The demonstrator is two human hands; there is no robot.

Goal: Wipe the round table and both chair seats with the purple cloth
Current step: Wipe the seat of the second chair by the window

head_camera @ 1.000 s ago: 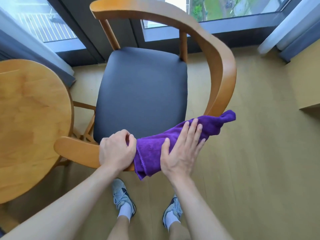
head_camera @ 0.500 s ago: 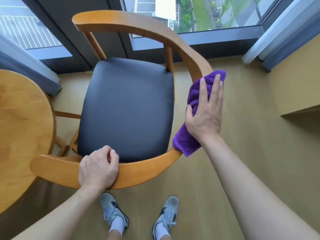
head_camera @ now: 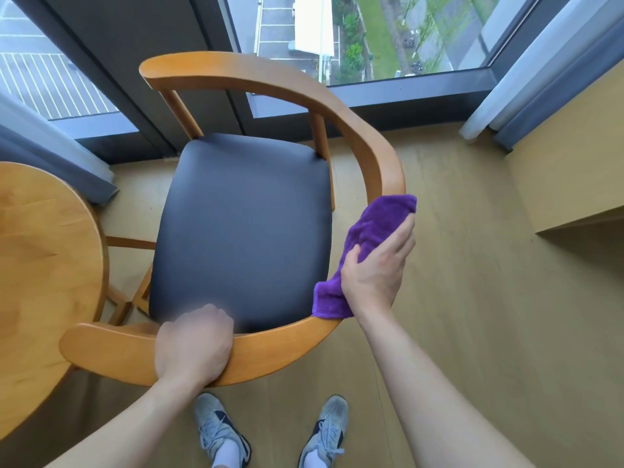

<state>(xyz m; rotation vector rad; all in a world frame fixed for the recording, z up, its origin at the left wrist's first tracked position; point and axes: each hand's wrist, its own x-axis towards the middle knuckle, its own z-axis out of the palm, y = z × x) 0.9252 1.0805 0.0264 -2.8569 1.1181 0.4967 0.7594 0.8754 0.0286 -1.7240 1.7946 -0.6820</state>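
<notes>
A wooden armchair with a curved rail (head_camera: 341,106) and a dark seat (head_camera: 243,228) stands in front of me. My left hand (head_camera: 194,346) grips the near part of the rail. My right hand (head_camera: 378,268) holds the purple cloth (head_camera: 371,231) against the right side of the rail, fingers wrapped over the cloth. The cloth's lower end hangs beside the seat's right edge. The round wooden table (head_camera: 44,282) is at the left, partly out of frame.
Tall windows (head_camera: 371,38) and a dark frame stand just behind the chair. Curtains hang at the left (head_camera: 50,157) and right (head_camera: 540,79). A wooden ledge (head_camera: 574,184) juts out at the right. My feet in grey sneakers (head_camera: 270,430) are on the wood floor below.
My right hand slid the cloth from the near rail up along the right side of the armrest, then came back down a little. My left hand stayed gripping the rail.
</notes>
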